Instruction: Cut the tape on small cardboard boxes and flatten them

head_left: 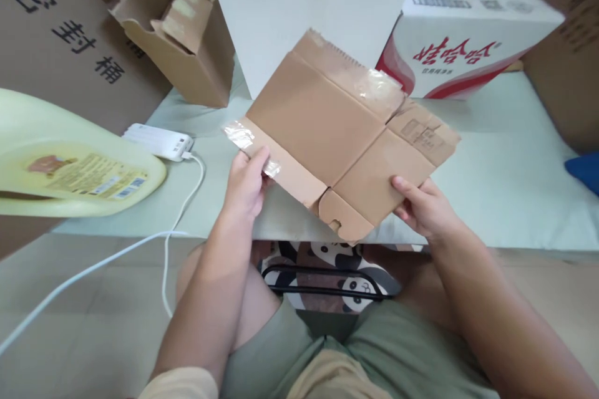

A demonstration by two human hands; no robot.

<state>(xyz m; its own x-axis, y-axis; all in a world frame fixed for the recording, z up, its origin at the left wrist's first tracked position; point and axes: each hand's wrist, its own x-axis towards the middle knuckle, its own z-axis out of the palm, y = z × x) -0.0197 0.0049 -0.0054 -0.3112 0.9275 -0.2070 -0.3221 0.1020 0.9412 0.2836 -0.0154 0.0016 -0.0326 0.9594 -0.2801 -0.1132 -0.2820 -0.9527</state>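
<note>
A flattened brown cardboard box is held tilted above the front edge of the table, its flaps spread out. Clear tape clings to its left flap and its upper edge. My left hand pinches the left flap, thumb on top beside the tape. At the right, my right hand grips the lower right panel, with its thumb on the face and the fingers tucked behind. Printed marks show on the small flap at the far right, and a rounded tab with a notch hangs at the bottom.
A pale green cloth covers the table. Behind stand an open carton, white boxes and a red-and-white carton. On the left are a yellow jug and a white power bank with a cable. Something blue lies right.
</note>
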